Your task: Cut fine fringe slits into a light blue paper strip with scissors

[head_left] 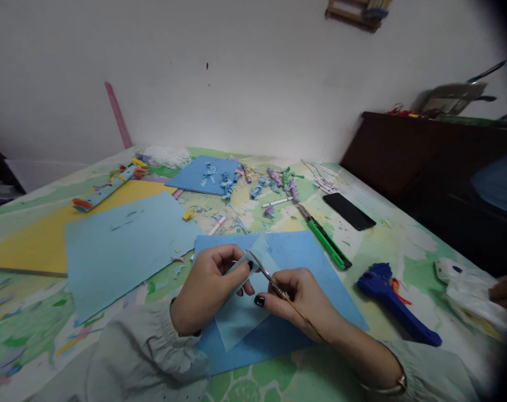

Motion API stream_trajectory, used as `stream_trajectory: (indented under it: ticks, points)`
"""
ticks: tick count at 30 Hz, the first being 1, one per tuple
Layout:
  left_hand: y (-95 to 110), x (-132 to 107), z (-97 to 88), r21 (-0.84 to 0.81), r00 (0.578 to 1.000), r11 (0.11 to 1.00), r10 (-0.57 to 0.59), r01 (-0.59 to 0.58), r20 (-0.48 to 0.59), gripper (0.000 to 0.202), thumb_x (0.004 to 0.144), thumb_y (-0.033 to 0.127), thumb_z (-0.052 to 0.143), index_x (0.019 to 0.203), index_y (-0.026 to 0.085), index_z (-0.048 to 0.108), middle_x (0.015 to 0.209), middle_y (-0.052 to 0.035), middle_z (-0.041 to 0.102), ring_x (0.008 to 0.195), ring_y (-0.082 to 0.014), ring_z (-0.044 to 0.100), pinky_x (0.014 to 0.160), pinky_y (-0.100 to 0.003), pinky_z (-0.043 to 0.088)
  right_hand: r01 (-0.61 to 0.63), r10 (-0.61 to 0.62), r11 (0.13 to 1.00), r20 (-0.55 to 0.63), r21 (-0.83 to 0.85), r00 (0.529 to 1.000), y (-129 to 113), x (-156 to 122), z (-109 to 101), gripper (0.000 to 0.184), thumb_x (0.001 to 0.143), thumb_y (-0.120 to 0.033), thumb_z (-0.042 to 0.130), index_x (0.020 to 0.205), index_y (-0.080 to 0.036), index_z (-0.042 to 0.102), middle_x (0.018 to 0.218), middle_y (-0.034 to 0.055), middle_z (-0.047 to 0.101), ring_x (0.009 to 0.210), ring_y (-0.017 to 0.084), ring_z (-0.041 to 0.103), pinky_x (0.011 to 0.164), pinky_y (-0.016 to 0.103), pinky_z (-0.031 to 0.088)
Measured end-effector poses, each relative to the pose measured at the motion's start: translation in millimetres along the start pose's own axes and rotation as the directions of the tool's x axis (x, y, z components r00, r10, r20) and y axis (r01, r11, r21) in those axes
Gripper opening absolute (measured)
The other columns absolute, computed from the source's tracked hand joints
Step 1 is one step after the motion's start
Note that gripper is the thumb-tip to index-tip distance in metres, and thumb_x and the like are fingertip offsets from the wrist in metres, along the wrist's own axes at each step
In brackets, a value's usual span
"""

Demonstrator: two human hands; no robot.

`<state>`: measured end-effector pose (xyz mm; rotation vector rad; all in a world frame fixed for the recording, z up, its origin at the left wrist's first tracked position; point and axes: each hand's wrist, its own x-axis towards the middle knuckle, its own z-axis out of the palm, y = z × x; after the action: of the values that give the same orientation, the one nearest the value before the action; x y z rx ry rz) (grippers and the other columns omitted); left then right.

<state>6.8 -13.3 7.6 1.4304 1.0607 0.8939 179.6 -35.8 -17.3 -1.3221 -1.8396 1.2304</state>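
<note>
My left hand (214, 282) pinches a light blue foam piece (239, 326) between thumb and fingers, tilted up off the table. In my right hand (306, 301) is a pair of scissors (262, 269) with thin metal blades and a gold-coloured handle. The blades point up and to the left, their tips touching the foam piece close to my left thumb. Part of the handle is hidden inside my right fingers. Under both hands lies a darker blue foam sheet (333, 298) flat on the table.
To the right lie a green utility knife (329, 245), a black phone (349, 211) and a blue glue gun (398, 307). Light blue (128, 251) and yellow sheets (25, 245) cover the left. Small curled foam pieces (259, 187) and scraps scatter towards the wall.
</note>
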Motion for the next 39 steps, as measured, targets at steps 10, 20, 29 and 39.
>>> stream_trajectory:
  ticks: [10,20,29,39]
  points:
    - [-1.0,-0.1,0.1,-0.009,1.000,1.000,-0.005,0.005,0.006,0.012,0.076,0.020,0.054,0.066,0.015,0.056,0.049,0.0013,0.060,0.047,-0.0100,0.051,0.049,-0.021,0.041,0.001,-0.002,0.999,-0.028,-0.045,1.000,-0.7,0.5,0.3,0.040,0.072,-0.044,0.058,0.051,-0.016,0.039,0.049,-0.0055,0.028,0.049,0.008,0.024,0.043,0.022,0.018]
    - [-1.3,-0.1,-0.8,-0.013,1.000,1.000,-0.010,0.010,0.012,0.014,0.076,0.022,0.054,0.065,0.015,0.056,0.050,0.0011,0.061,0.047,-0.0103,0.053,0.049,-0.021,0.042,-0.035,0.033,0.998,-0.036,-0.052,0.999,1.0,1.1,0.6,0.041,0.068,-0.045,0.062,0.050,-0.016,0.040,0.048,-0.0055,0.028,0.048,0.008,0.023,0.043,0.022,0.017]
    - [-5.5,0.7,1.3,-0.031,0.999,0.999,-0.013,0.014,0.040,0.013,0.075,0.023,0.056,0.064,0.016,0.057,0.050,0.0015,0.059,0.048,-0.0110,0.055,0.049,-0.022,0.043,-0.004,0.005,1.000,-0.027,0.024,1.000,1.1,0.3,2.0,0.041,0.068,-0.044,0.063,0.051,-0.017,0.038,0.050,-0.0059,0.027,0.049,0.008,0.023,0.042,0.022,0.017]
    - [-4.7,-0.1,2.1,-0.027,0.999,0.999,-0.027,0.028,0.029,0.011,0.074,0.021,0.056,0.064,0.015,0.058,0.050,0.0012,0.060,0.048,-0.0109,0.055,0.050,-0.022,0.043,-0.021,0.020,0.999,-0.055,-0.026,0.998,2.2,1.2,2.5,0.041,0.068,-0.045,0.064,0.050,-0.016,0.041,0.049,-0.0057,0.028,0.049,0.008,0.023,0.043,0.021,0.016]
